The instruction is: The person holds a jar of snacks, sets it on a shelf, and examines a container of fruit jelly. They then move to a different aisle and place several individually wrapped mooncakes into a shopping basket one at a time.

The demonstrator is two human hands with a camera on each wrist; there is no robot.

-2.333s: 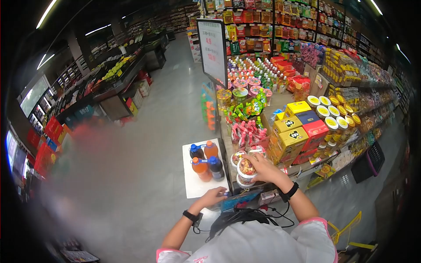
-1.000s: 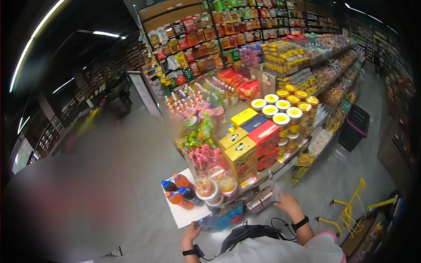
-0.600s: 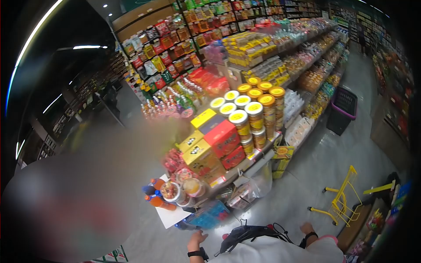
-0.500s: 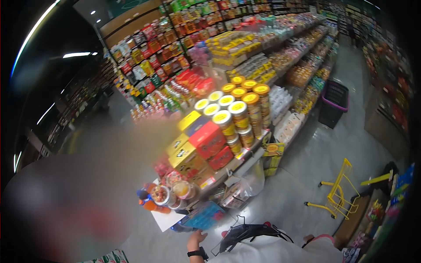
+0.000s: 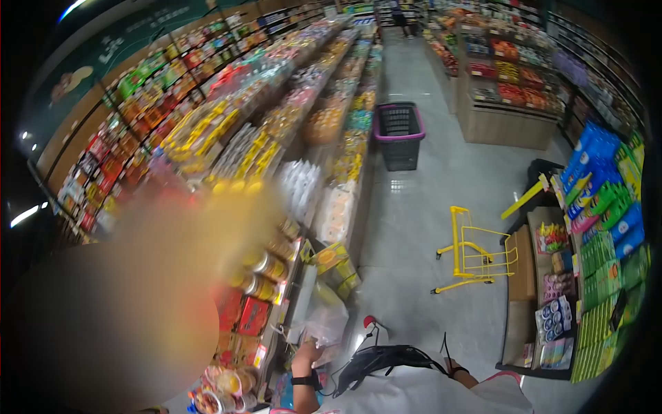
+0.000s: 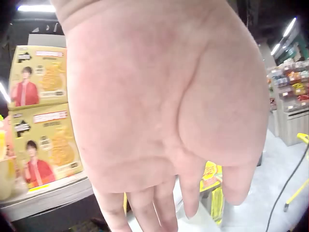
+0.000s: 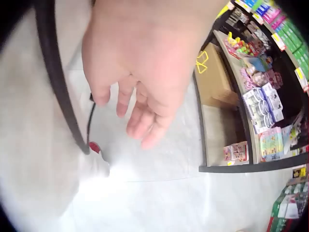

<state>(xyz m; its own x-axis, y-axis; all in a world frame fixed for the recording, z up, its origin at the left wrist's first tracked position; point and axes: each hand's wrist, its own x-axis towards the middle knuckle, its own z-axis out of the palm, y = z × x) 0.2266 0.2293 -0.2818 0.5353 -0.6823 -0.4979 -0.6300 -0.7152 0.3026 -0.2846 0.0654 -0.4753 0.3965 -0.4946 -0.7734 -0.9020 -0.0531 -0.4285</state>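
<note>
Fingers (image 6: 142, 208) of the left hand (image 6: 164, 106) point down nearly straight, close together, with the thumb apart. Just beyond them, the head view shows a clear plastic bag (image 5: 329, 316) beside the shelf (image 5: 284, 300); I cannot tell whether they touch it. Only that view has the dark basket (image 5: 398, 155) with a purple rim, well ahead of the fingers, and what looks like "Life" on the green wall (image 5: 89, 55). Blur covers much of its left half, but the left wrist view shows stacked gold cartons (image 6: 46, 113) left of the fingers, printed with a figure in red; their lettering is too small to read. The right hand's (image 7: 140, 72) fingers hang loosely bent above pale floor (image 7: 145, 193). To their right, a display unit (image 7: 241, 168) bears a blue-and-white pack (image 7: 263, 106), its print blurred.
</note>
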